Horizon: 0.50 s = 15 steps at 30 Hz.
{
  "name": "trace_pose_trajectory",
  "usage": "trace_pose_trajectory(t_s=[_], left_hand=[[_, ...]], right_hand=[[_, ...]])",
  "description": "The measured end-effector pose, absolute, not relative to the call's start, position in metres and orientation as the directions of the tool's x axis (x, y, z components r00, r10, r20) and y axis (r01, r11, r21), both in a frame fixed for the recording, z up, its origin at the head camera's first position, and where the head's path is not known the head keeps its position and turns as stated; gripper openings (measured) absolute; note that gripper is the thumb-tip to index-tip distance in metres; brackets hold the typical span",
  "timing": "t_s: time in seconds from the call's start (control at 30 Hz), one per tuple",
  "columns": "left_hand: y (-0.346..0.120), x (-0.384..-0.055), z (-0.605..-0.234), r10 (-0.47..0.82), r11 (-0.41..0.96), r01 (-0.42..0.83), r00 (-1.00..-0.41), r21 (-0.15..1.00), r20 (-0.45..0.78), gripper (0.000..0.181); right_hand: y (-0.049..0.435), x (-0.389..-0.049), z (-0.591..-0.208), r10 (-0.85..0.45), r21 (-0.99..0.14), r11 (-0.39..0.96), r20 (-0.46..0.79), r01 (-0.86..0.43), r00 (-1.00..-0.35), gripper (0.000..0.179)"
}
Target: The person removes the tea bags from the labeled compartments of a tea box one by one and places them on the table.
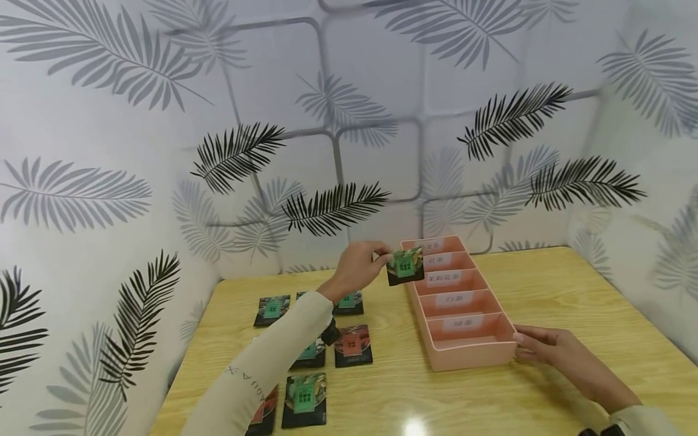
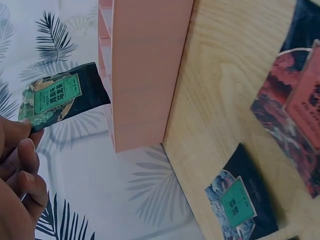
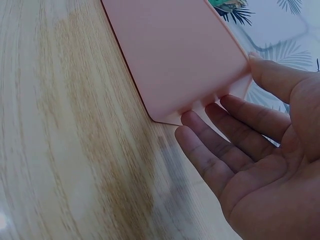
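Note:
My left hand [image 1: 361,264] pinches a small black-and-green tea packet [image 1: 406,266] by its edge between thumb and fingers. The packet is in the air beside the far compartments of a pink divided box [image 1: 474,358]. In the left wrist view, the tea packet's green label [image 2: 57,94] faces the camera. At the box's near right corner, my right hand [image 1: 567,357] rests its fingertips against the outer wall. The right wrist view shows those fingers [image 3: 240,120] fairly straight, with the thumb [image 3: 275,75] at the rim.
Several tea packets lie on the wooden table [image 1: 392,387] left of the box, among them a red-labelled packet [image 1: 353,345] and a green-labelled packet [image 1: 304,399]. The left sleeve partly covers some. White paper labels [image 1: 455,299] mark the box's compartments. A leaf-patterned wall covering [image 1: 376,169] stands behind.

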<state>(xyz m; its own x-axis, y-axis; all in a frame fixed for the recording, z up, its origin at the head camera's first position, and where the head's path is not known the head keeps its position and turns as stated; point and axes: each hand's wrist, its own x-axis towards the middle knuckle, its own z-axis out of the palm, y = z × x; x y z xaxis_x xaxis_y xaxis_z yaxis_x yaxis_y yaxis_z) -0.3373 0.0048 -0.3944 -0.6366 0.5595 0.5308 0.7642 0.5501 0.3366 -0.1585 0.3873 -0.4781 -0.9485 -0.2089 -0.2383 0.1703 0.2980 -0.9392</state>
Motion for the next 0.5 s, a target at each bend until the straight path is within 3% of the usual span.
trace_pose_trajectory(t_s=[0.33, 0.5], left_hand=[[-0.021, -0.309, -0.402, 0.582, 0.52, 0.772, -0.634, 0.367, 0.509, 0.013], [-0.042, -0.295, -0.407, 0.558, 0.521, 0.749, -0.662, 0.41, 0.501, 0.012]], right_hand=[[0.388, -0.158, -0.478, -0.207, -0.939, 0.299, -0.239, 0.171, -0.949, 0.067], [0.387, -0.158, -0.478, -0.2, -0.94, 0.296, -0.235, 0.171, -0.951, 0.067]])
